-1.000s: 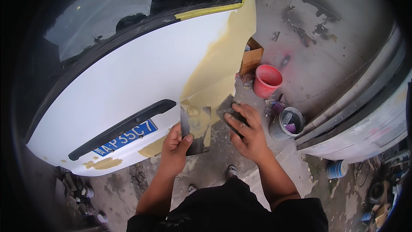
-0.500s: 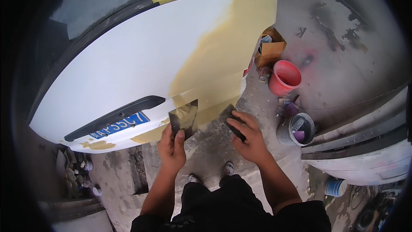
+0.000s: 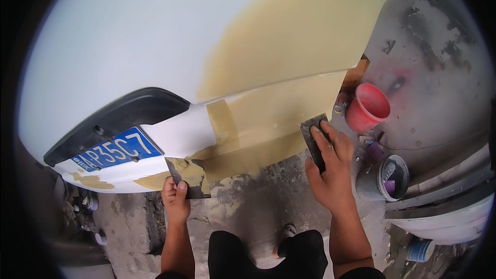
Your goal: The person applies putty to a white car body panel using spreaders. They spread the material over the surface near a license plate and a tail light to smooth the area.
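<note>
Dark spreader [image 3: 309,138], 1 pc: in R hand [image 3: 333,170], fingers slightly spread on it, nr lower edge of tan-patched car rear [image 3: 279,57], contact unclear; L hand [image 3: 176,204] pinching plate [image 3: 199,192] w/ tan paste [image 3: 190,171]

We can make out one clear piece of lettering: the plate [image 3: 118,147] on the back of the white car [image 3: 155,36]. It is a blue rectangle, tilted in our view, with a single row of large white letters and figures and a smaller white character at its left end. The black handle [image 3: 124,108] sits just above it. On the blue can [image 3: 421,251], we see a pale band, too small for us to read.
</note>
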A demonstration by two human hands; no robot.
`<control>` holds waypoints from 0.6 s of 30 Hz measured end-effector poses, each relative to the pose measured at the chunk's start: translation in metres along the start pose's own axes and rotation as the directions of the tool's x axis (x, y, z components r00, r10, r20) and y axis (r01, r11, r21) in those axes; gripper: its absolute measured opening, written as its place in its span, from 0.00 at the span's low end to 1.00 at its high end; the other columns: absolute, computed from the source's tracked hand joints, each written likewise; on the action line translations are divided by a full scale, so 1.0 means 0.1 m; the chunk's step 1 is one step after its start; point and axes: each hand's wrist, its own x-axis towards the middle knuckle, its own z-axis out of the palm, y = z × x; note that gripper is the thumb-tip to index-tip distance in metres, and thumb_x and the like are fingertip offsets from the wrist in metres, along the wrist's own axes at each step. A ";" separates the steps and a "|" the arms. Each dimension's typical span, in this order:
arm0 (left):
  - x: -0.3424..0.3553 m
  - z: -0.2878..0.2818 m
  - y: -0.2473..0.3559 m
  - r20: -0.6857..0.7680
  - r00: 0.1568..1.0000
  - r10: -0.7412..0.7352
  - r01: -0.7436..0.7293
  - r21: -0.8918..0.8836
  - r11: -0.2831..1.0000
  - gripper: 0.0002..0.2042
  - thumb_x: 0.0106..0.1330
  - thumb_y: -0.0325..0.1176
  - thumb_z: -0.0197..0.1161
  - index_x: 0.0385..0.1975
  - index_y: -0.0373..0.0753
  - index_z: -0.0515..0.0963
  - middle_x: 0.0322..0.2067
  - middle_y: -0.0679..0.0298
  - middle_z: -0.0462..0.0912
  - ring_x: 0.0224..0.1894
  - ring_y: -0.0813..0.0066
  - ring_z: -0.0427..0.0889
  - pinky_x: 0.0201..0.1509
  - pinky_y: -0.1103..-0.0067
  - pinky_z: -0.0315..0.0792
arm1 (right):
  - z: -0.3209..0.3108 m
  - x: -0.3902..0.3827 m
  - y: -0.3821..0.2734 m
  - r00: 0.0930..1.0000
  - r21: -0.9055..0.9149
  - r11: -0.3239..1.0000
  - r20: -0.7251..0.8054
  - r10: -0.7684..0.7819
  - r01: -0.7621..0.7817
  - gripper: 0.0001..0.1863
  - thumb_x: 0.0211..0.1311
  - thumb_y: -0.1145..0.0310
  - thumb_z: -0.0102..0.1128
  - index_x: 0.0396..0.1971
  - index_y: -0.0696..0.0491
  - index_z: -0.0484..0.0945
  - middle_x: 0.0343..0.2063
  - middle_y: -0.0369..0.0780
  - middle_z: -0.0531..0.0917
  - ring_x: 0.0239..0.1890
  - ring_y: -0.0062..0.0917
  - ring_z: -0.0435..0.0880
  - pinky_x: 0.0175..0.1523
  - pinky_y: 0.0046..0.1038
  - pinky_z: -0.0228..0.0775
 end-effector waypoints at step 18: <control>0.92 -0.33 -0.24 0.302 0.894 0.330 -0.291 -0.167 0.942 0.09 0.67 0.31 0.54 0.43 0.35 0.71 0.39 0.63 0.80 0.39 0.80 0.78 0.45 0.82 0.71 | 1.47 0.19 -0.21 0.895 -0.204 0.966 -0.382 -0.230 0.161 0.29 0.47 0.73 0.57 0.55 0.51 0.72 0.60 0.42 0.65 0.56 0.46 0.60 0.53 0.47 0.57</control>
